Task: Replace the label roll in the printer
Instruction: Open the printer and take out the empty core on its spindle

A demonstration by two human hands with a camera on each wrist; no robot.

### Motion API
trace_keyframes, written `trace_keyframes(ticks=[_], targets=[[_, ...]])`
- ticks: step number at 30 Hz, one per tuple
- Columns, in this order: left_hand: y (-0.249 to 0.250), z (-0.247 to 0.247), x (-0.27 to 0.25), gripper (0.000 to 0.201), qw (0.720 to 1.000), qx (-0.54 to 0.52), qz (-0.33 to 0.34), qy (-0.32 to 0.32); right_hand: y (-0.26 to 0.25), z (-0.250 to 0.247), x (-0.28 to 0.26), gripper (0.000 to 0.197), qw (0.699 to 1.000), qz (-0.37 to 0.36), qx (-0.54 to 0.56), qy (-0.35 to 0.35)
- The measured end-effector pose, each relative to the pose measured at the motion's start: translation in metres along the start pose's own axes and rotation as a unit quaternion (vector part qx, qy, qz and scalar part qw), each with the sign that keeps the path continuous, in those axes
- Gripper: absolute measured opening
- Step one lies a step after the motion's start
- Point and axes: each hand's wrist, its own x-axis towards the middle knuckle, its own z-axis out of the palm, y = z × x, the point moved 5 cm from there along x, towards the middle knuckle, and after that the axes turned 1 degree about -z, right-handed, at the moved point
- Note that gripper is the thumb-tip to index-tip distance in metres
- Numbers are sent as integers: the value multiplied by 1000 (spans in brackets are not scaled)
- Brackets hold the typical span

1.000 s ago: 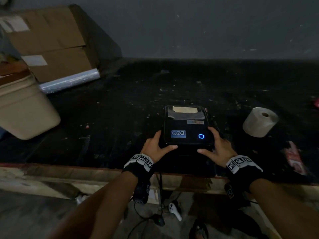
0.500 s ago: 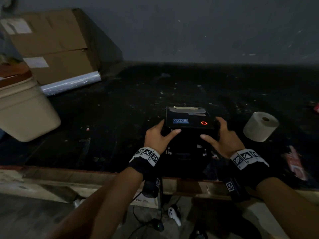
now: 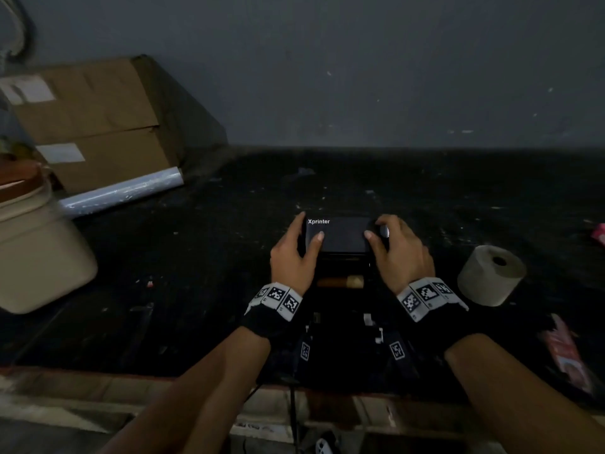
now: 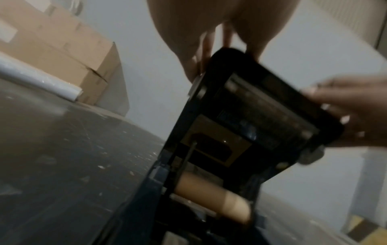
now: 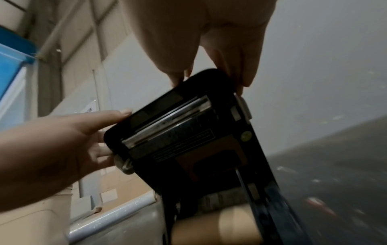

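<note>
Head view: dark, scuffed worktop (image 3: 196,290) against a grey wall; black label printer (image 3: 337,322) between the wrists, its black hinged lid (image 3: 340,235) raised, left hand (image 3: 291,257) and right hand (image 3: 401,253) each gripping a lid side; white paper label roll (image 3: 491,273) just right of the right hand. Left wrist view: fingers (image 4: 206,44) curl over the lid edge; brown cardboard core (image 4: 211,198) lies in the bay below. Right wrist view: same grip, core under the lid.
</note>
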Motion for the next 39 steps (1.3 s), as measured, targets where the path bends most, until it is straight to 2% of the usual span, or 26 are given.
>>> trace_keyframes(ticks=[5,12,17,21,23,26,28,31,33,35,37,39], targets=[[-2,12,26,46,1000,0,27,4,2,5,41,25,1000,-13,-8,-8],[-11,34,77,40,999,19,-31,24,20,11,95,34,997,-17,58,-44],[-14,43,90,39,997,39,-54,42,24,17,108,36,995,-17,98,-23],[-17,45,95,40,997,33,-66,32,24,20,113,37,996,-1,85,-27],[-16,46,96,42,997,19,-77,6,33,23,115,40,991,15,124,-45],[-22,40,92,51,991,-10,-120,-54,59,26,110,55,963,97,242,-74],[-36,37,79,56,985,0,-136,-109,78,27,94,58,948,142,273,-78],[-56,43,50,56,976,36,-100,-192,98,33,59,49,965,135,194,-109],[-71,49,31,59,964,64,-78,-244,100,48,31,48,969,128,90,-192],[-89,56,13,68,943,117,-81,-302,95,65,11,49,959,93,14,-268],[-106,63,-1,80,923,158,-71,-344,84,80,-4,53,949,61,-3,-311],[-114,67,-10,73,907,193,-58,-371,77,92,-14,64,938,51,-35,-342]])
